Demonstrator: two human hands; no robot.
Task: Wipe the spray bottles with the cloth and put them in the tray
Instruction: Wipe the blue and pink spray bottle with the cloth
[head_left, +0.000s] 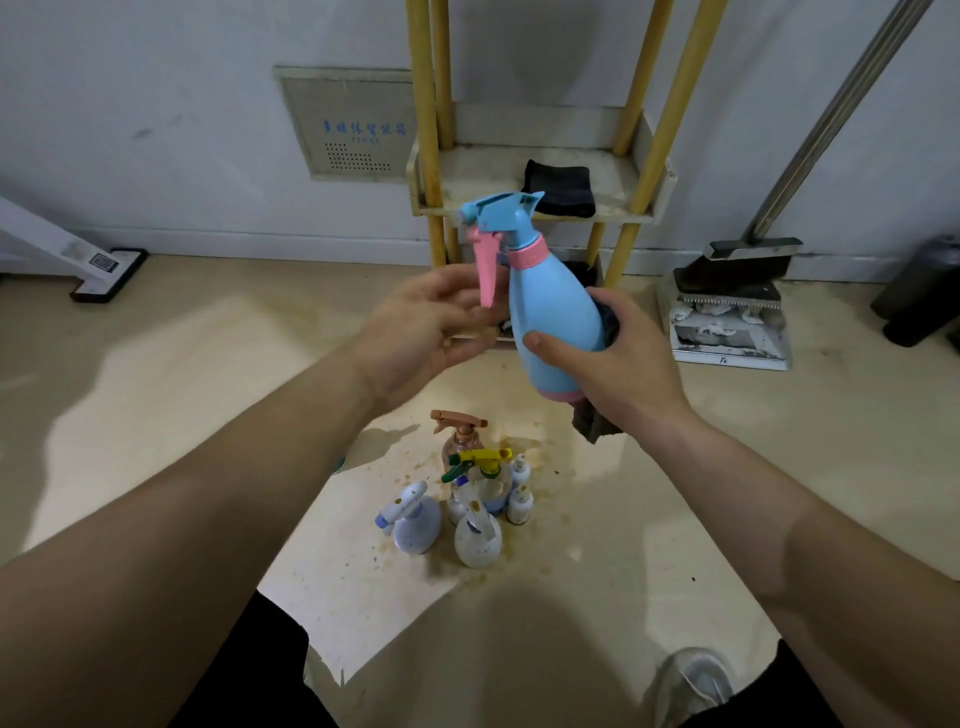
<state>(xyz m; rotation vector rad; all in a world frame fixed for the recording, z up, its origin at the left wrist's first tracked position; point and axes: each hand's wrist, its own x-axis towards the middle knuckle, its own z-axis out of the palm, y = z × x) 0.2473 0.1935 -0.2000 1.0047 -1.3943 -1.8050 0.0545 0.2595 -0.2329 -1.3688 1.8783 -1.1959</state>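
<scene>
Floor (208, 395): beige, glossy, w/ pale light patches & shadows. Brown spatter stains are thickest at lower centre, round a cluster of floor bottles (478, 535). Several stand close together there, all spotted w/ grime, w/ brown, yellow/green, pale blue & white tops.

Wall (156, 104): white, scuffed, baseboard along the bottom. A grey panel (353, 124) w/ blue characters & vent holes sits upper centre-left. A rack (423, 104) of yellow poles stands upper centre against the wall. Its tray (483, 176) is off-white & dirty, w/ a folded black rag (561, 189) lying on it.

Right side: a dustpan (727, 338) w/ a broom (748, 249) set in it, metal handle running to the upper right corner. A dark bin (919, 291) is at the far right edge. Left edge: a white stand base (104, 270) w/ a QR label. Lower right: a shoe (696, 680).

Blue bottle (556, 312), w/ pink trigger, collar & base, is up in the air at frame centre. It's in front of the rack, not in the tray, slightly tilted, nozzle pointing left.

R hand (623, 364) wraps the bottle from the right, thumb across the lower front. The dark cloth (595, 423) is pressed btw palm & bottle, one corner hanging below the hand.

L hand (426, 322) is left of the bottle, fingers loose & spread, tips by the pink trigger. It grips nothing; can't tell if the tips touch.
</scene>
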